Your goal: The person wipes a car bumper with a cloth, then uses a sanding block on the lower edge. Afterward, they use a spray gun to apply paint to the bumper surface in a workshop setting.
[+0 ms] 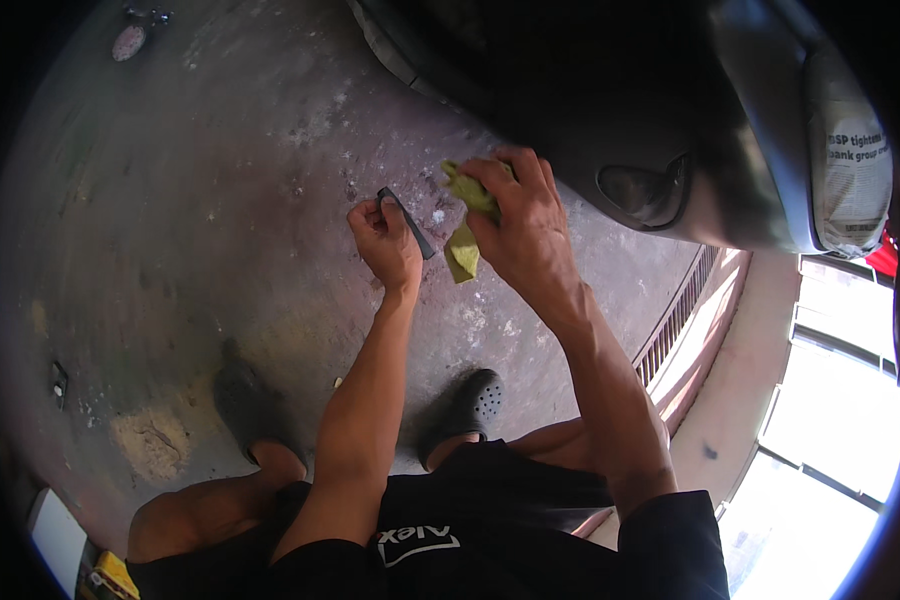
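Note:
My left hand (385,245) is closed, thumb and fingers pinching a thin dark grey flat strip (422,237), perhaps sandpaper or a flat pad; the frame does not settle which. To its right, my right hand (530,225) grips a crumpled yellow-green cloth (463,250), part of which hangs below the fingers. The two hands are apart, held above the floor. Just beyond the right hand is the dark car body (610,90), and its lower corner carries an oval lamp recess (642,188).
Newspaper (855,175) covers part of the car at the far right. The concrete floor (240,200) is stained. A floor grate (678,315) runs beside a low ledge (730,370). A pinkish round object (128,42) lies far left; a white panel (58,535) and yellow item (115,575) sit near left.

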Motion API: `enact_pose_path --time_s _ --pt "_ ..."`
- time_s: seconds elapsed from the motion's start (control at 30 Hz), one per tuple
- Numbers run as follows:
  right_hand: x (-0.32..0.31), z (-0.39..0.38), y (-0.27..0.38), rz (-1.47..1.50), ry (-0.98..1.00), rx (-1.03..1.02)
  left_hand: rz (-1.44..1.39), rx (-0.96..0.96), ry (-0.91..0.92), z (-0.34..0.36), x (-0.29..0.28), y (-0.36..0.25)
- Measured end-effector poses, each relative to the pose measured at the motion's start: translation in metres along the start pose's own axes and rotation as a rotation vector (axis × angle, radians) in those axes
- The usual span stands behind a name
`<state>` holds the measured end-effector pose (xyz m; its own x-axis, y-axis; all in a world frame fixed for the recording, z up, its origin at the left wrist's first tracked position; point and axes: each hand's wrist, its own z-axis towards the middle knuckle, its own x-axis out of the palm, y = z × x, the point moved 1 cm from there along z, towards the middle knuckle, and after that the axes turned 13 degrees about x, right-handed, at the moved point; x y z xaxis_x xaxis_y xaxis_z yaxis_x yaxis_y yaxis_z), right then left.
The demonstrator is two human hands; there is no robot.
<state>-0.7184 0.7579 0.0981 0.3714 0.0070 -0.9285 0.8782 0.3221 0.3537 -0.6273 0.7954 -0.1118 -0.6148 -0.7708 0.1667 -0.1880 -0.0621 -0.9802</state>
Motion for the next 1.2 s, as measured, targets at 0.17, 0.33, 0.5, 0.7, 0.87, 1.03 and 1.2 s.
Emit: enact_pose_path --time_s 0.17,0.33,0.5,0.7,0.87,1.03,1.2 --pt "0.063 0.107 0.012 -0.165 -0.411 -0.301 -0.032 -0.116 0.002 0.021 -0.005 -0.024" --pt "0.116 0.111 -0.025 -0.248 -0.431 -0.216 -0.078 -0.167 0.017 0.037 -0.023 -0.033" --pt "0.132 0.103 -0.042 -0.192 -0.458 -0.252 -0.023 -0.185 0.057 0.041 -0.041 -0.023" --pt "0.138 0.083 -0.068 -0.24 -0.354 -0.294 -0.031 -0.149 0.114 0.036 -0.048 -0.005" --pt "0.139 0.066 -0.09 -0.227 -0.288 -0.329 -0.016 -0.14 0.148 0.033 -0.051 -0.007" --pt "0.139 0.032 -0.094 -0.19 -0.211 -0.274 -0.052 -0.082 0.174 0.035 -0.055 -0.001" --pt "0.124 -0.033 -0.069 0.189 -0.277 0.106 -0.283 -0.336 0.117 0.039 -0.038 -0.009"
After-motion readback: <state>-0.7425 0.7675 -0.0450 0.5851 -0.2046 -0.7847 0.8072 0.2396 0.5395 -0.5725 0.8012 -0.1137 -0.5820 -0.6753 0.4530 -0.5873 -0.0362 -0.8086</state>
